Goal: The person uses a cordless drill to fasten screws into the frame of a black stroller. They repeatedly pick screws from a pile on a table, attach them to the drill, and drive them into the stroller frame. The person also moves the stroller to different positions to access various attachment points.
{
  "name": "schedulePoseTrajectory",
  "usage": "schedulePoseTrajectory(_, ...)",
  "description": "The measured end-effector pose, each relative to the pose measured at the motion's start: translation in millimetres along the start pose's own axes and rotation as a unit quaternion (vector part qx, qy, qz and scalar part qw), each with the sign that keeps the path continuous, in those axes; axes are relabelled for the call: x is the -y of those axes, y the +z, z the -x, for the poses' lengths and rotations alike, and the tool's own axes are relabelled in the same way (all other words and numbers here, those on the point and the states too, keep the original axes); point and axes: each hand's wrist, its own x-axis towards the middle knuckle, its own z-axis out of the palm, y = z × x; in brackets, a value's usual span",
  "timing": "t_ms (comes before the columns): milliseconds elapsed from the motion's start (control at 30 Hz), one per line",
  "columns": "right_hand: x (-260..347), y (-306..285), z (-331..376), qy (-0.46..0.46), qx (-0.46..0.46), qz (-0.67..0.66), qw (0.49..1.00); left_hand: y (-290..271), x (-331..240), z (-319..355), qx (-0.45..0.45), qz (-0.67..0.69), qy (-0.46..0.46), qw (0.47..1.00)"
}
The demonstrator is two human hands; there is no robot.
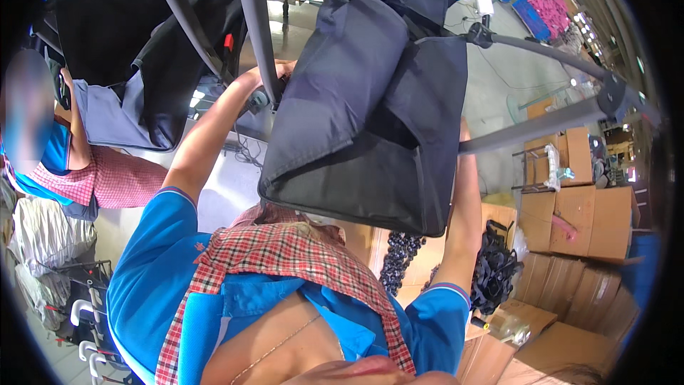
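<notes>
In front of my chest stands a stroller with a dark grey and black fabric seat (342, 78). A loose fabric flap folds over its left part, and the black lower panel (349, 189) faces me. My left hand (283, 69) reaches past a grey frame tube (258, 25) to the seat's left side; its fingertips go out of sight behind the fabric. On the other side, my right forearm rises along the seat's right edge, beside a grey tube (534, 127). The right hand (464, 128) is almost wholly hidden behind fabric and tube.
A co-worker in a checkered apron (128, 178) stands at the left beside another black stroller seat (107, 28). Cardboard boxes (591, 221) stack at the right. Black straps (495, 267) and small dark parts (400, 260) lie near my right arm. White-handled frames (85, 314) stand lower left.
</notes>
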Motion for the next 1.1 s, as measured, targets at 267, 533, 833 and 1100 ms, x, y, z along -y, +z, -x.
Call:
schedulePoseTrajectory(267,-7.5,-41.0,106.3,0.022,-0.094,-0.009,0.995,-15.4,97.4,37.5,-0.061,0.068,0.021,0.996)
schedulePoseTrajectory(533,-103.8,-139.1,338.4,0.042,-0.185,0.147,0.971,118.4,77.2,205.3,0.129,0.146,-0.240,0.951)
schedulePoseTrajectory(833,-223.9,-93.0,444.7,0.116,-0.368,0.453,0.804,198.7,31.1,144.7,0.346,-0.103,-0.101,0.927)
schedulePoseTrajectory(1100,-225.5,-73.4,438.0,0.050,-0.450,0.389,0.802,262.7,-46.8,164.4,0.457,-0.033,-0.168,0.873)
